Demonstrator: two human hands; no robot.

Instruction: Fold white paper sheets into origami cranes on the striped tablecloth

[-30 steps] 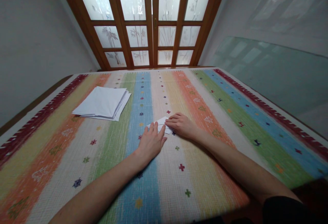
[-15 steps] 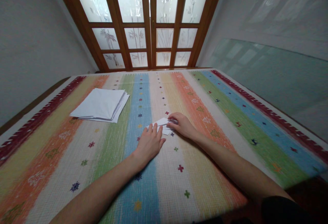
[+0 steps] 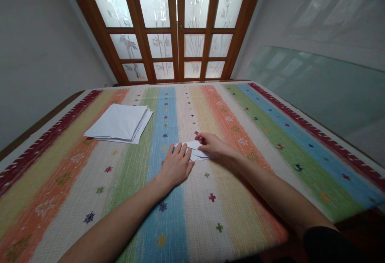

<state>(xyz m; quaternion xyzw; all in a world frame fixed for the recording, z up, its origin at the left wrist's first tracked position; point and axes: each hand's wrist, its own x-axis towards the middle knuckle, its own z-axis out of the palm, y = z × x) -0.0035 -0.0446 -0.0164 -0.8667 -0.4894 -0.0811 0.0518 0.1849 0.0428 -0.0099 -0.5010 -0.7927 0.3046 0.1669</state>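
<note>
A small piece of folded white paper [image 3: 194, 144] lies on the striped cloth between my hands. My left hand [image 3: 177, 166] rests flat over its left side, fingers stretched out and pressing it down. At the paper's right side, my right hand [image 3: 210, 144] pinches a flap between thumb and fingers. The paper's right and left ends are partly covered by my hands, so its full shape is hidden.
A loose stack of white paper sheets [image 3: 120, 122] sits farther back on the left. The striped tablecloth [image 3: 192, 215] covers the table. A glass panel [image 3: 315, 90] leans along the right wall, and wooden glazed doors [image 3: 177, 30] stand beyond the table.
My right hand has shifted slightly, and more of the folded paper now shows beneath it toward the right. My left hand stays nearly in place on the paper.
</note>
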